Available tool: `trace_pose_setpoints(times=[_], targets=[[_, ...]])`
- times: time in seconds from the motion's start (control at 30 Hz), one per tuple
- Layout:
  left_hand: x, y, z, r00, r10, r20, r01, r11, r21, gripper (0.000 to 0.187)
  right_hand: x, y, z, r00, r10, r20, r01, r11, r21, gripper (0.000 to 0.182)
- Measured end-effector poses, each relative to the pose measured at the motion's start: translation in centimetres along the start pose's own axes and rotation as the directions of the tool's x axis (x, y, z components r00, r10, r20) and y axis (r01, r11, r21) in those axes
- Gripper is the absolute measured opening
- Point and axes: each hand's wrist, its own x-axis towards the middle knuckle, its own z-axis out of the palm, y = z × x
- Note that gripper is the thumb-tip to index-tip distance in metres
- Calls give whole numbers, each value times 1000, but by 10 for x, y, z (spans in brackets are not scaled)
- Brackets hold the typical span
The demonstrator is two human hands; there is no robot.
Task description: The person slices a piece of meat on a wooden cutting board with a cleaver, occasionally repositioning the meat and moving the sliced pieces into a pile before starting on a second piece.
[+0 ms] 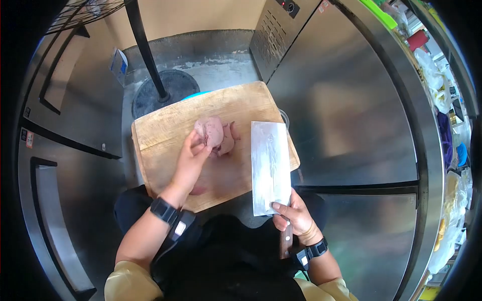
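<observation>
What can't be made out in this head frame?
All head view:
Pale pink raw meat: part behind the left hand.
Bright blue thing: mostly hidden by rectangular wooden board.
Brown wooden cleaver handle: partly under the right hand.
Pale plastic bags, right side: contents too small, warped.

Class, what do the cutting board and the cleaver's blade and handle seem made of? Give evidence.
Cutting board: wood, matte, judging by its tan colour and streaky grain.
Cleaver blade: probably steel, smooth and shiny, given its silvery reflections.
Handle: perhaps wood, from its brown colour; finish unclear.
</observation>
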Motion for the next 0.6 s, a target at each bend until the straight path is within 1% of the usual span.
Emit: trace_pose_setpoints(times=[0.07, 0.1, 0.13, 0.17, 0.2, 0.23, 0.27, 0.3, 0.33, 0.37, 0.47, 0.5, 0.53, 0.57, 0.6], targets=[[-28, 7, -12, 981, 194, -18, -188, 968, 168, 44, 2, 2, 6, 999, -24, -24, 20, 988, -153, 42], [-39, 13, -22, 973, 228, 43, -230, 919, 320, 42, 3, 7, 9, 998, -21, -61, 3, 959, -283, 38], [-53, 19, -34, 964, 242, 109, -265, 847, 461, 41, 5, 11, 14, 994, -24, -111, -19, 928, -372, 34], [-67, 18, -44, 953, 241, 182, -302, 752, 586, 40, 8, 13, 18, 993, -26, -115, -40, 839, -543, 32], [-77, 14, -49, 939, 279, 201, -341, 678, 651, 38, 11, 12, 24, 994, -37, -108, -49, 716, -696, 29], [-85, 9, -51, 919, 323, 226, -383, 596, 706, 37, 12, 10, 34, 992, -55, -111, -56, 595, -802, 27], [-90, 6, -52, 893, 369, 258, -426, 507, 749, 35, 14, 18, 35, 989, -141, -34, 34, 453, -891, 27], [-92, 3, -52, 871, 410, 272, -450, 442, 776, 43, 18, 26, 35, 975, -215, 54, 116, 289, -950, 27], [-93, 1, -52, 877, 406, 258, -433, 434, 790, 44, 20, 30, 37, 951, -272, 150, 186, 112, -976, 27], [-94, -2, -52, 883, 400, 246, -417, 428, 802, 45, 18, 30, 41, 952, -252, 173, 208, 120, -971, 29], [-93, -13, -52, 879, 424, 219, -400, 401, 824, 45, 16, 30, 47, 944, -219, 245, 252, 3, -968, 34], [-93, -17, -54, 871, 436, 224, -408, 390, 825, 44, 16, 27, 51, 947, -207, 247, 246, -32, -969, 39], [-91, -21, -56, 864, 446, 231, -417, 379, 826, 42, 16, 26, 53, 948, -190, 254, 250, -47, -967, 40], [-89, -25, -58, 873, 441, 207, -400, 406, 822, 40, 18, 26, 55, 950, -173, 261, 254, -62, -965, 41], [-87, -29, -60, 863, 450, 232, -417, 372, 829, 39, 19, 25, 57, 951, -154, 267, 258, -74, -963, 42]])
